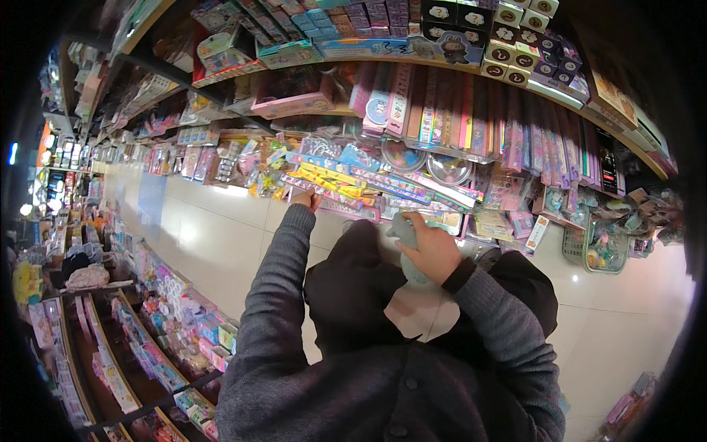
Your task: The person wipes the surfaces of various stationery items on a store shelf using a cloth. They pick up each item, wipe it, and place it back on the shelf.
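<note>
My right hand holds a grey cloth between thumb and fingers, above the floor between my knees. My left hand is at the front edge of the low shelf, its fingers on the end of a pink patterned flat box. Beside it lie yellow patterned strip-like packs and a blue-edged pack, overlapping in a loose pile. Two round clear containers rest behind the pile. Whether the left fingers grip the box firmly is hard to tell.
Long narrow packs stand in a row behind the pile. Small boxes fill the shelf above. A green plastic basket with wrapped goods stands at the right. Another stocked shelf rack is at the lower left, across the tiled floor.
</note>
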Available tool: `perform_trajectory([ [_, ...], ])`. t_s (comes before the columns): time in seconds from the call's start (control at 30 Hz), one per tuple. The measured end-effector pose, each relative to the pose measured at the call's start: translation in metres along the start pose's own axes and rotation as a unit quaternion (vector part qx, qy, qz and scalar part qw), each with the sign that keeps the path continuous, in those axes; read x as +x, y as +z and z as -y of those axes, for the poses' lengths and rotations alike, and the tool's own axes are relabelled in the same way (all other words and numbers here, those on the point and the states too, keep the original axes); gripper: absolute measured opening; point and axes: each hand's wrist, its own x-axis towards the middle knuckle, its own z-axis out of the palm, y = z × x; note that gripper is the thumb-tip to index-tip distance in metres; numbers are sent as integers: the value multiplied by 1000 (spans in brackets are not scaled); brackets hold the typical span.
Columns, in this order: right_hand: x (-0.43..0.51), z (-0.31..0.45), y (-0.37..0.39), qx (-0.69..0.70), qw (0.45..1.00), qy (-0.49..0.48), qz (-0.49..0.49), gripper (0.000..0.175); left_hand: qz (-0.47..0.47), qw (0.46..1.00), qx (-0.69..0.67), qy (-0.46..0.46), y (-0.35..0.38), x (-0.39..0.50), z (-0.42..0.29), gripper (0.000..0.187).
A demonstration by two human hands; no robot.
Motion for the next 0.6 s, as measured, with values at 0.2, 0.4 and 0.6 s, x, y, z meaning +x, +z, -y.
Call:
perform_trajectory([
  [0.2,2,-4,7,-2,999,11,47,50,30,998,51,-16,54,35,13,24],
  [0.4,0,-3,5,1,997,15,71,47,92,990,108,-28,105,34,33,23],
  [0.6,-5,1,1,10,996,2,84,46,224,966,89,-91,133,18,61,19],
])
